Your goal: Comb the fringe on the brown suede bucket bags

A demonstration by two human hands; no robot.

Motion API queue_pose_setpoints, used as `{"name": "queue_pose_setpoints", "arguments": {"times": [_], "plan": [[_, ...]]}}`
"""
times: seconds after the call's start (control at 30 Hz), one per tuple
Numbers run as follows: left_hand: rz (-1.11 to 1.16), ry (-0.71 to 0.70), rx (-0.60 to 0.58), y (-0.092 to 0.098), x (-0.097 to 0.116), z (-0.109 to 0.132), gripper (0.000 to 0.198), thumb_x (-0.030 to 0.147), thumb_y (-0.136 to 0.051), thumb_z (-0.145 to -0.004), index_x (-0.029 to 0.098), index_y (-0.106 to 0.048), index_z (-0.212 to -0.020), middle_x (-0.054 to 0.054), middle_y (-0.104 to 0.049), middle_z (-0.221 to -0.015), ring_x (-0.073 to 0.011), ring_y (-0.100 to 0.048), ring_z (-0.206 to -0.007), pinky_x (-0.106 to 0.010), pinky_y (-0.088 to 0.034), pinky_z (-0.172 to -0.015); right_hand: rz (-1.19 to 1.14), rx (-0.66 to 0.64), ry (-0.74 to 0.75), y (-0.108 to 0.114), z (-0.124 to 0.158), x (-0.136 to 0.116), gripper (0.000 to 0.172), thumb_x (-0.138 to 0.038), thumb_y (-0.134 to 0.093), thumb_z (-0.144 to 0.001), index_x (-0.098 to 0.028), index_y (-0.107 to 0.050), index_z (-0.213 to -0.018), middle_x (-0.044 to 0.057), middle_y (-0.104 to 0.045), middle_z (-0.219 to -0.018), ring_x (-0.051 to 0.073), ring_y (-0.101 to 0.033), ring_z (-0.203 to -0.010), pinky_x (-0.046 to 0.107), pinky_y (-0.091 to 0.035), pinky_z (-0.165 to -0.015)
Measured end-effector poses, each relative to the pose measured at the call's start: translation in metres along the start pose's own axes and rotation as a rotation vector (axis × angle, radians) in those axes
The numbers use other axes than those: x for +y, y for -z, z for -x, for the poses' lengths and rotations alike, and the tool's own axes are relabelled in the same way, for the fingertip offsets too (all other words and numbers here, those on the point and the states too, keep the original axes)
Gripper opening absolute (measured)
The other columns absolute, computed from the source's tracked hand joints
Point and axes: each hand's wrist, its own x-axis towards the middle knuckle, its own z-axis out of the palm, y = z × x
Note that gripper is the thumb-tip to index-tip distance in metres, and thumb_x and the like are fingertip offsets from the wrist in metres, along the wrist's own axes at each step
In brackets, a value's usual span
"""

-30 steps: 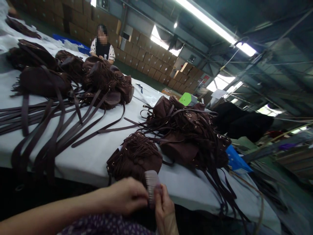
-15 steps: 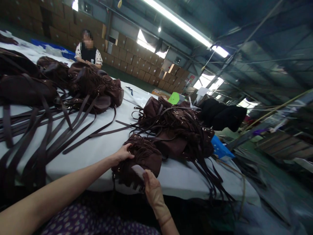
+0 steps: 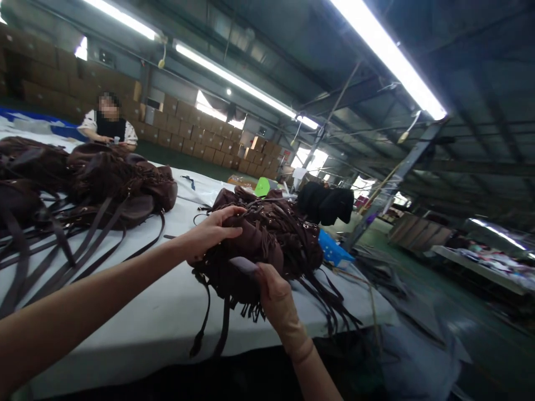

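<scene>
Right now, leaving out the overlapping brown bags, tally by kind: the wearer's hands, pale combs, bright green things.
Wearer's hands: 2, left hand and right hand
Pale comb: 1
Bright green thing: 1
Total: 4

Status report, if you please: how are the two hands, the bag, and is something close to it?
Left hand on fringed brown bag. Right hand gripping pale comb at its front, contact unclear. More brown bags piled close behind.
</scene>
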Motion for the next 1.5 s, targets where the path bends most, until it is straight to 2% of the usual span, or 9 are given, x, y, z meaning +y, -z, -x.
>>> {"name": "queue_pose_setpoints", "arguments": {"times": [0.37, 0.63, 0.77, 0.9, 1.07, 1.2, 1.3, 1.4, 1.5], "plan": [[0.255, -0.109, 0.208, 0.003, 0.033, -0.006, 0.060, 0.016, -0.080, -0.059, 0.017, -0.062, -0.117, -0.003, -0.072, -0.087, -0.0191, -0.067, -0.074, -0.036, -0.055, -0.073, 0.021, -0.339, 0.032, -0.026, 0.042, -0.039, 0.017, -0.024, -0.042, -0.094, -0.022, -0.059, -0.098, 0.001, -0.060, -0.070, 0.016, -0.054, -0.060, 0.026, -0.029, -0.055], [-0.261, -0.194, 0.437, 0.086, -0.080, 0.013, 0.050, 0.031, -0.069, -0.070, 0.017, -0.058, -0.117, -0.006, -0.068, -0.108, -0.0232, -0.062, -0.102, -0.039, -0.045, -0.098, -0.831, -0.256, -0.486, -0.058, 0.043, -0.024, 0.033, -0.053, -0.055, -0.089, -0.021, -0.052, -0.081, -0.009, -0.041, -0.058, 0.007, -0.035, -0.046, 0.018, -0.026, -0.042], [-0.634, 0.069, 0.290, 0.116, -0.127, 0.050, 0.055, 0.025, -0.065, -0.065, 0.016, -0.058, -0.119, -0.009, -0.067, -0.110, -0.0298, -0.061, -0.108, -0.046, -0.042, -0.103, -0.949, -0.261, -0.610, -0.086, 0.046, 0.000, 0.042, -0.062, -0.057, -0.084, -0.022, -0.046, -0.078, -0.011, -0.039, -0.049, 0.005, -0.029, -0.035, 0.018, -0.021, -0.033], [-0.779, -0.100, 0.345, 0.096, -0.129, 0.092, 0.059, 0.015, -0.054, -0.068, 0.018, -0.053, -0.127, -0.011, -0.057, -0.130, -0.0288, -0.049, -0.127, -0.047, -0.033, -0.112, -1.012, -0.313, -0.658, -0.101, 0.052, 0.000, 0.043, -0.064, -0.056, -0.084, -0.022, -0.045, -0.079, -0.011, -0.039, -0.048, 0.006, -0.028, -0.032, 0.018, -0.022, -0.031], [-0.679, -0.172, -0.183, 0.039, -0.148, 0.115, 0.066, 0.020, -0.061, -0.072, 0.020, -0.044, -0.136, -0.008, -0.064, -0.119, -0.0207, -0.061, -0.106, -0.033, -0.047, -0.097, -1.038, -0.369, -0.653, -0.111, 0.047, -0.012, 0.045, -0.061, -0.064, -0.080, -0.017, -0.056, -0.086, -0.007, -0.048, -0.062, 0.005, -0.038, -0.044, 0.017, -0.029, -0.039], [-0.826, -0.105, -0.190, 0.020, -0.193, 0.109, 0.011, 0.027, -0.061, -0.079, 0.018, -0.061, -0.086, -0.001, -0.065, -0.073, -0.0151, -0.060, -0.067, -0.025, -0.049, -0.066, -0.963, -0.379, -0.654, -0.120, 0.058, -0.017, 0.051, -0.068, -0.061, -0.078, -0.017, -0.055, -0.079, -0.007, -0.044, -0.055, 0.006, -0.035, -0.044, 0.019, -0.025, -0.040], [-0.873, -0.042, -0.164, 0.020, -0.215, 0.102, 0.022, 0.027, -0.055, -0.088, 0.018, -0.056, -0.068, 0.002, -0.054, -0.055, -0.0123, -0.055, -0.055, -0.023, -0.046, -0.058, -0.892, -0.466, -0.653, -0.118, 0.083, -0.030, 0.051, -0.069, -0.058, -0.079, -0.018, -0.056, -0.076, -0.007, -0.041, -0.055, 0.006, -0.032, -0.045, 0.021, -0.022, -0.041], [-0.885, 0.007, -0.164, 0.023, -0.215, 0.098, 0.020, 0.034, -0.056, -0.092, 0.015, -0.063, -0.093, -0.002, -0.064, -0.082, -0.0149, -0.062, -0.073, -0.028, -0.052, -0.067, -0.768, -0.760, -0.509, -0.102, 0.105, -0.052, 0.045, -0.065, -0.061, -0.078, -0.020, -0.061, -0.074, -0.006, -0.044, -0.056, 0.008, -0.035, -0.048, 0.023, -0.022, -0.045], [-0.892, 0.021, -0.194, 0.018, -0.202, 0.105, 0.033, 0.037, -0.058, -0.092, 0.016, -0.058, -0.117, -0.007, -0.061, -0.115, -0.0211, -0.062, -0.096, -0.039, -0.054, -0.081, -0.515, -0.679, -0.429, -0.080, 0.104, -0.063, 0.037, -0.056, -0.058, -0.084, -0.021, -0.060, -0.072, -0.005, -0.046, -0.057, 0.010, -0.040, -0.053, 0.024, -0.025, -0.049]]}}
